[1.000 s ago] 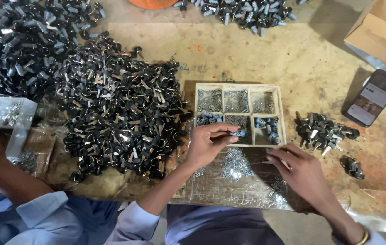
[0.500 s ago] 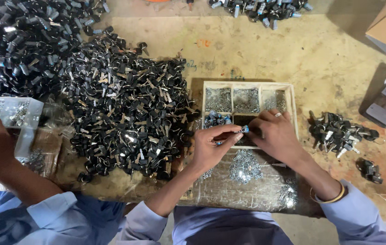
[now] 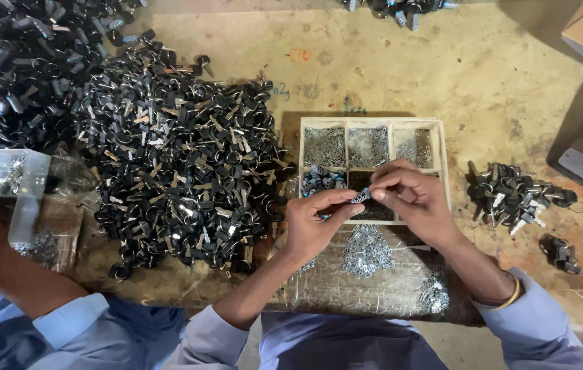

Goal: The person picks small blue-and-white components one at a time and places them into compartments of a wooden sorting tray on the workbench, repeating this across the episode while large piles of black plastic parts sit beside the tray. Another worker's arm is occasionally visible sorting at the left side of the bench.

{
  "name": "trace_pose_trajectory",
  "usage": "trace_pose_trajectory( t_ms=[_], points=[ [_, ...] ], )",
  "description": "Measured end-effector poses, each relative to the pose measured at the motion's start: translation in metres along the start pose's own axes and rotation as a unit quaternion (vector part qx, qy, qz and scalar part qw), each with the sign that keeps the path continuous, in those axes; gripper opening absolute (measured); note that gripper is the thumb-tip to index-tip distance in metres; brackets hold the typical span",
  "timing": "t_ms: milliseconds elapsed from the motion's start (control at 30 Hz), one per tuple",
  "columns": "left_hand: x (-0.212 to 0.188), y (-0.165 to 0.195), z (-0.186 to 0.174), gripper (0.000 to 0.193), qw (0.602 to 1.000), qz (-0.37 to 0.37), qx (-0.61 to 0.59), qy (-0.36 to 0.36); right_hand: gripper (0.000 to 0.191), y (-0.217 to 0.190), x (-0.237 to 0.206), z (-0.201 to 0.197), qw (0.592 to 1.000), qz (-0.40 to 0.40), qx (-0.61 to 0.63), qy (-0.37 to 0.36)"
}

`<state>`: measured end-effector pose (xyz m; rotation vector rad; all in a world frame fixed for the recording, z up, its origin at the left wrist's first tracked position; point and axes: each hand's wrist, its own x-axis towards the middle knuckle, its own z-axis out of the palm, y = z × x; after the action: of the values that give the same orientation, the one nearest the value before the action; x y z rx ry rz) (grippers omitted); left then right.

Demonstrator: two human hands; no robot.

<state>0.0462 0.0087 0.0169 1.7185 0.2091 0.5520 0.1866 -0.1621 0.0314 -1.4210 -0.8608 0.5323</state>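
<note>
Two hands, left hand (image 3: 315, 226) and right hand (image 3: 411, 195), pinch small bluish-silver metal piece (image 3: 361, 196)

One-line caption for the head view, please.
Both hands, left hand and right hand, pinch a small metal part over a compartmented wooden tray.

Big key heap (image 3: 182, 171) crowds the left of the wooden tray (image 3: 440, 147); smaller key pile (image 3: 514, 195) blocks right; bare tabletop (image 3: 401, 75) beyond stays passable.

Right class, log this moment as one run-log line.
left hand: pinching small metal part | right hand: fingertips on same part | below: wooden compartment tray | left of tray: black key pile
</note>
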Motion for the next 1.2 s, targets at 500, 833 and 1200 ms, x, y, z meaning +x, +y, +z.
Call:
trace_pose_trajectory(
  t_ms=[500,833,1200],
  points=[
    [-0.003,0.0,0.0,0.022,1.0,-0.004,-0.003,-0.005,0.018,-0.018,-0.001,0.009,0.987,-0.005,-0.161,-0.023],
    [-0.003,-0.002,0.0,0.021,1.0,0.004,-0.001,-0.014,0.015,-0.013,-0.005,0.012,0.996,0.009,-0.087,-0.006],
    [-0.004,-0.005,0.0,0.021,1.0,0.017,-0.003,-0.012,0.018,-0.028,-0.004,0.009,0.961,-0.074,-0.266,-0.03]
  ],
)
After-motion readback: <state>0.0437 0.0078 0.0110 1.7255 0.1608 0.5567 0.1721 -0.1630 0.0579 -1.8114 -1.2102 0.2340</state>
